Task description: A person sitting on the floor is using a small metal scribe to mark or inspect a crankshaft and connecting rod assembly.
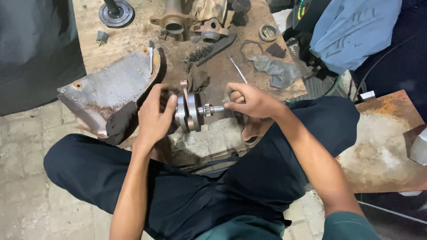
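Observation:
A steel crankshaft [190, 111] with two round webs and a connecting rod sticking up is held level over my lap. My left hand [153, 116] grips its left side, fingers wrapped over the web. My right hand [249, 101] pinches the end of the shaft on the right, just past a small toothed gear [207, 110]. Both of my legs, in dark trousers, are folded beneath.
A wooden board [129, 40] ahead carries a bent metal sheet [109, 86], dark rags [275, 70], a wire brush [209, 50], a thin rod [238, 69], engine castings [175, 21] and a round bearing ring [268, 32]. A rusty metal plate [382, 146] lies at right, blue cloth [351, 29] above it.

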